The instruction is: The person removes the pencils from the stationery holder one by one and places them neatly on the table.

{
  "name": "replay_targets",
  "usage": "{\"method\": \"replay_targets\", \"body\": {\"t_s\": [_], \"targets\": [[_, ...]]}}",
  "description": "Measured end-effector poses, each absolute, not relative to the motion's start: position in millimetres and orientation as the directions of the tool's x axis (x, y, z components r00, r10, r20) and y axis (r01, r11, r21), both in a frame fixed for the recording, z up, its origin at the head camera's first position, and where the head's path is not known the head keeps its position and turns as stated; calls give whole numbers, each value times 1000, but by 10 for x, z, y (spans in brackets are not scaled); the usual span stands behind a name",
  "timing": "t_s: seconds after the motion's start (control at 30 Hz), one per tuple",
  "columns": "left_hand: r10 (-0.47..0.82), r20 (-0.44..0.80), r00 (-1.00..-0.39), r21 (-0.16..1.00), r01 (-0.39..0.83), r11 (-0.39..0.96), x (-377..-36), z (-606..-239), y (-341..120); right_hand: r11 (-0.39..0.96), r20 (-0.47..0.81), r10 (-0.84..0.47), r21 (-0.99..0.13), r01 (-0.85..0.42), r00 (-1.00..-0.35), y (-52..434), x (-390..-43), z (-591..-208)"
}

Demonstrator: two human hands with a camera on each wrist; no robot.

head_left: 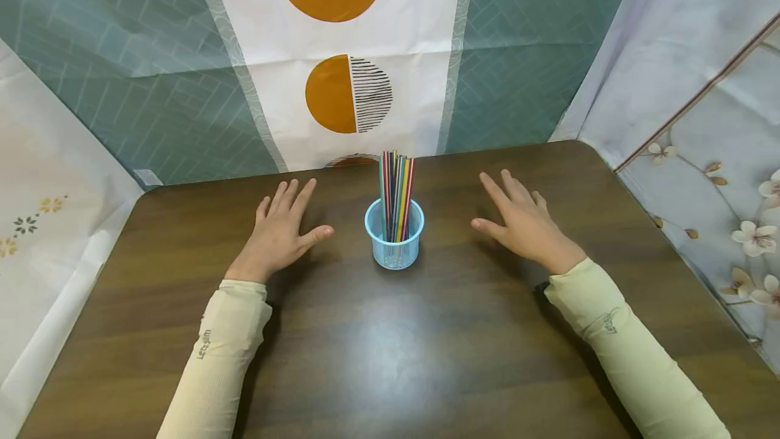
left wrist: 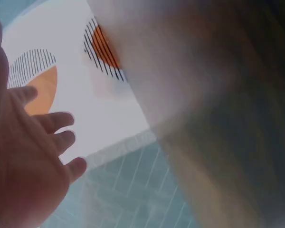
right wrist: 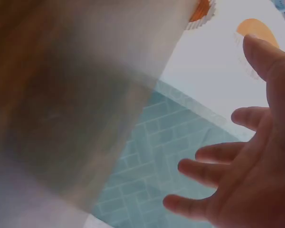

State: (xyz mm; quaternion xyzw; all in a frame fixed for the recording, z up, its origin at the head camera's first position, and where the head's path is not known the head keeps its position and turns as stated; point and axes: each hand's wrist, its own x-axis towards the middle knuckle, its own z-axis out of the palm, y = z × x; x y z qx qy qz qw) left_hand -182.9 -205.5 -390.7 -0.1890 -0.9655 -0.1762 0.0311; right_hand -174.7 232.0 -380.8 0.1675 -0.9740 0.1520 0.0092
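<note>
- container: one light-blue basket (head_left: 396, 257), upright on the brown table (head_left: 365, 371), between the two hands.
- contents: a bundle of thin, multicoloured sticks (head_left: 396, 188), standing nearly upright and projecting above the basket rim. the sticks overlap; exact quantity cannot be read. lower ends show only faintly through the basket wall.
- left hand (head_left: 280, 230): grip wide, fingers extended, thumb spread toward the basket, apart from it.
- right hand (head_left: 524, 222): grip wide, fingers extended, thumb toward the basket, apart from it. whether either hand touches the table cannot be determined.
- sleeves: two, pale yellow; both cut off by the lower frame edge.
- backdrop: green-and-white patterned cloth (head_left: 518, 53); topmost circle cut off.
- wrist views: large blurred area in each; detail unreadable.
</note>
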Motion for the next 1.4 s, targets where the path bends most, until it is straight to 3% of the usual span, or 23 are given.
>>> {"method": "replay_targets", "body": {"t_s": [0.2, 0.37, 0.6, 0.8, 1.4], "targets": [[369, 114, -923, 450, 379, 809, -1752, -3840, -1944, 802, 143, -373, -447, -396, -917, 2043, -1801, -3642], [432, 122, -894, 617, 409, 672, -1711, -3735, -1727, 662, 203, -387, -618, -424, -900, 1718, -1903, -3464], [464, 73, -883, 802, 329, 499, -1728, -3716, -1362, 478, 245, -343, -786, -393, -907, 1248, -2055, -3388], [511, 82, -856, 855, 324, 405, -1721, -3757, -1175, 439, 270, -329, -804, -400, -905, 1054, -2035, -3433], [523, 27, -852, 860, 286, 422, -1738, -3780, -967, 422, 322, -258, -811, -406, -911, 1167, -1921, -3442]]}}
